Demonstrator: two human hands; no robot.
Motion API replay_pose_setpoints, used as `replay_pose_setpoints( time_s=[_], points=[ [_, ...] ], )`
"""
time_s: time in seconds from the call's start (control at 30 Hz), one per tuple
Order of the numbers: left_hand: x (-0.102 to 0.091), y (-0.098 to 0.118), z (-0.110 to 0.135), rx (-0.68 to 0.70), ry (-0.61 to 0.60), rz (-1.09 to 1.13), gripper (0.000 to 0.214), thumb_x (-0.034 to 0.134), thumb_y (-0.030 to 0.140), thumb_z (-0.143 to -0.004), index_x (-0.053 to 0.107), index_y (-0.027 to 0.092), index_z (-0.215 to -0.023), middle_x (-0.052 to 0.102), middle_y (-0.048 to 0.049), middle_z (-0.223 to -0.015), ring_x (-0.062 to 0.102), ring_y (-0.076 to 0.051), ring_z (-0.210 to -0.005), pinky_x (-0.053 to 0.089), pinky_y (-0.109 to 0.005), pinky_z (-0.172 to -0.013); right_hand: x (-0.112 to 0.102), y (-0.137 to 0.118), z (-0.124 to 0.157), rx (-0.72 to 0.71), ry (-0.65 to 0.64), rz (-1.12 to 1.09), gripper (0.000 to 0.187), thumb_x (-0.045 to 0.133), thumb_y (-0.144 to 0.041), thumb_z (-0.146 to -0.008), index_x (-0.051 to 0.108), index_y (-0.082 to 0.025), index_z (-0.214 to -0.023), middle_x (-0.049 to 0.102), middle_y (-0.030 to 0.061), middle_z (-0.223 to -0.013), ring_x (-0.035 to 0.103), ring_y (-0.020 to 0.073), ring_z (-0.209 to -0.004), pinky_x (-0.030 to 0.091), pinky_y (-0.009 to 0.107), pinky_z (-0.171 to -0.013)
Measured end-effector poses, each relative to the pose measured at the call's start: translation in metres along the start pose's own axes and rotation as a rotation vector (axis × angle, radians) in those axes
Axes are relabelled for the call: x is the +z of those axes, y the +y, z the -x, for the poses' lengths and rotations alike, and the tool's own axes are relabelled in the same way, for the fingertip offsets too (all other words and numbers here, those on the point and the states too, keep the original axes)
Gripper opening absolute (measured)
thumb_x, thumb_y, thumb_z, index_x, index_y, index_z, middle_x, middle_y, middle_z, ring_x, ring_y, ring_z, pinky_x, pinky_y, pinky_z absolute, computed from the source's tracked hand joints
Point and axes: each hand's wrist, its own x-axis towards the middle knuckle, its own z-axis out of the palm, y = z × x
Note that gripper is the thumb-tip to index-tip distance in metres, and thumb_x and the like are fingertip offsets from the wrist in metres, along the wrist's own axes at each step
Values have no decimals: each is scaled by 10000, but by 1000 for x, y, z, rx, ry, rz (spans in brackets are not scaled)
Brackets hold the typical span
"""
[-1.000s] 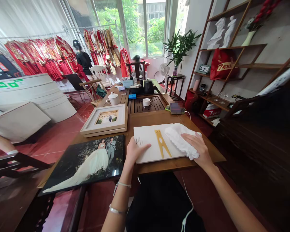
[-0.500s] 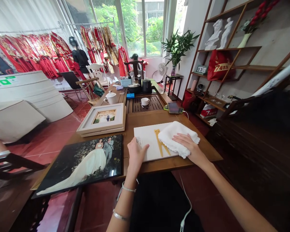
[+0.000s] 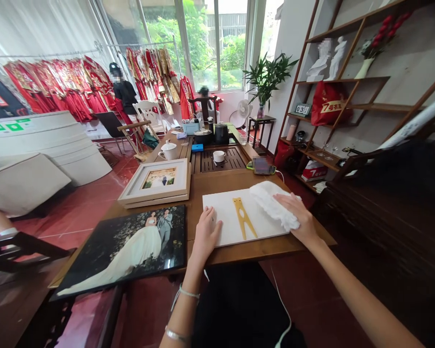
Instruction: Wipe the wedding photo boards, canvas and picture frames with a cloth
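A flat white board [image 3: 223, 224] lies on the table near its front edge, with a yellow long-legged animal figure [image 3: 243, 222] on its face. My left hand [image 3: 206, 233] rests on the board's left edge, fingers laid flat and thumb spread, holding nothing. On the board's right part is a fluffy white cloth [image 3: 270, 200], bunched up. My right hand [image 3: 300, 220] grips the cloth's right side and presses it against the board; the fingertips are partly sunk in the pile.
Left of the board lies a glossy wedding photo panel [image 3: 137, 246]. Behind it are stacked photo frames [image 3: 154, 182]. Farther back stand a lidded white cup [image 3: 168, 150] and a small white cup [image 3: 219, 156] on a slatted tea tray [image 3: 203, 164]. A phone [image 3: 263, 166] lies behind the board.
My right hand has slid the cloth rightward across the board, uncovering more of the yellow figure. My left hand has turned, its fingers now lying over the board's left edge.
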Motion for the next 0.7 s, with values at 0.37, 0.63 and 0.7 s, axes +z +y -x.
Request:
replay_pose_setpoints(
  time_s=[0.37,0.63,0.7],
  points=[
    [2,-8,0,28,11,-86,368,539,165,-791,620,150,-1149,513,-156,-1372,398,-274,-1349,233,-437,-1166,43,8,-48,116,-470,22,547,470,-65,-740,583,-229,-1250,540,111,-1363,373,296,-1338,130,665,-1068],
    [7,-8,3,97,16,-226,399,468,177,-832,584,143,-1213,498,-167,-1390,396,-289,-1348,248,-463,-1164,-4,-20,-5,45,-533,-115,458,521,-136,-785,609,-275,-1213,556,83,-1351,414,280,-1316,127,623,-1094],
    [7,-9,3,116,13,-257,402,457,178,-842,578,141,-1224,500,-166,-1390,399,-288,-1347,261,-462,-1160,-18,-28,6,42,-553,-127,428,531,-158,-815,608,-289,-1215,555,79,-1353,415,277,-1317,110,618,-1104]
  ],
)
